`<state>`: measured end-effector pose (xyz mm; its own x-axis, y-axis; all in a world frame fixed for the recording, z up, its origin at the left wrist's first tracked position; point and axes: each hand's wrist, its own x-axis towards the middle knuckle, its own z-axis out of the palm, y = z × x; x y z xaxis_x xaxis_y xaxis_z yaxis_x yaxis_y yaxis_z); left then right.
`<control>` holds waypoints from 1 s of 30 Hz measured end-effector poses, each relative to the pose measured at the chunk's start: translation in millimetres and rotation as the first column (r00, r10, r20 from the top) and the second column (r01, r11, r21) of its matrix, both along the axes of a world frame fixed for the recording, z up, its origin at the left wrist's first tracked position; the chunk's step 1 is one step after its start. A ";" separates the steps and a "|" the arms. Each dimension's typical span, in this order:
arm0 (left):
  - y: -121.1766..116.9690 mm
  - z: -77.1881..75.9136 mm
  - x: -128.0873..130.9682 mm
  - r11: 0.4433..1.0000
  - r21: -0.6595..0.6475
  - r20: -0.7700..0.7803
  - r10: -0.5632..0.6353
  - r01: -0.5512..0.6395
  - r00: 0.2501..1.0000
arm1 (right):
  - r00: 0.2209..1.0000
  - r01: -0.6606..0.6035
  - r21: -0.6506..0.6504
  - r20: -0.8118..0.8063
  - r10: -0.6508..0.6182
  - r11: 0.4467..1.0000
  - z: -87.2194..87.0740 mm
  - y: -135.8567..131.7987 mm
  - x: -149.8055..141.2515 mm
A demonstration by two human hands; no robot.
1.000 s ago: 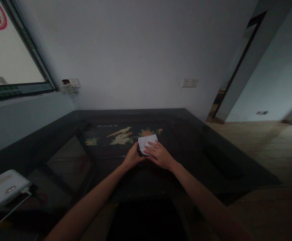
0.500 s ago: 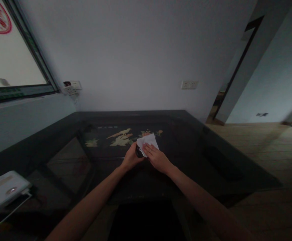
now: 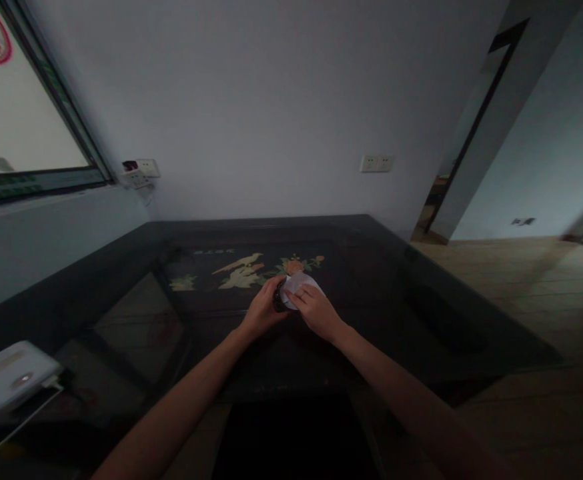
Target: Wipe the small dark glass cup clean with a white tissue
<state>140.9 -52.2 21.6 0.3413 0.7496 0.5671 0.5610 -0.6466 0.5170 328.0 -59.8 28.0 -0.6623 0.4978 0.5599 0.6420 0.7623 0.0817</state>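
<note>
Risks, left to right. The left hand (image 3: 261,311) has its grip curled around a dark round object (image 3: 278,299) low over the middle of the bench (image 3: 371,267); whether the object touches the top cannot be told. Should that grip slacken under the other hand's push, the object could slip or turn and knock the hard top. The right hand (image 3: 320,316) has its grip closed on a thin white sheet (image 3: 299,281), against the object's right side. Hard pressing, or a rough rim, could crease or tear it; a loose fold could slide between fingers and object and spoil the hold.

Surface, left to right. A white box (image 3: 14,375) sits at the near left, with a pale cable (image 3: 19,427) running to the near edge; a snag there could drag the box. The bench top is dark and glossy, and reflections make detail hard to judge. A bird-and-flower picture (image 3: 244,273) lies beyond the hands.

Room, left to right: a window (image 3: 36,127), a left wall socket (image 3: 146,168), a plain wall (image 3: 271,100), a double socket (image 3: 376,164), and plank-patterned floor (image 3: 481,270). Lighting is dim.
</note>
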 end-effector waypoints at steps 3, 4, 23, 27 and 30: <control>-1.3 0.4 1.6 1.000 0.007 -0.023 -0.026 0.026 0.999 | 0.998 0.051 0.009 0.044 -0.051 0.999 1.8 -0.3 -2.1; -1.6 0.4 2.1 0.999 0.007 -0.033 -0.032 0.032 0.999 | 0.996 0.063 0.012 0.062 -0.064 0.998 2.7 -1.0 -2.9; 7.8 -0.6 -10.6 0.999 -0.054 0.016 -0.004 0.005 1.000 | 0.961 -0.179 -0.223 -0.247 0.122 0.958 4.4 5.5 19.2; 8.2 -3.1 -9.4 0.995 -0.095 0.077 -0.021 0.028 0.997 | 0.760 -0.198 -0.338 -0.646 -0.074 0.920 4.3 8.9 19.2; 7.4 -6.8 -6.9 0.990 -0.134 0.096 -0.037 0.050 0.995 | 0.628 -0.197 -0.372 -0.758 -0.174 0.907 2.4 11.4 15.3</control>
<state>134.0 -44.9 14.9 0.3259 0.8074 0.4917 0.4790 -0.5895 0.6504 343.3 -48.3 30.4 -0.0926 0.7815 0.6170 0.3146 0.6109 -0.7265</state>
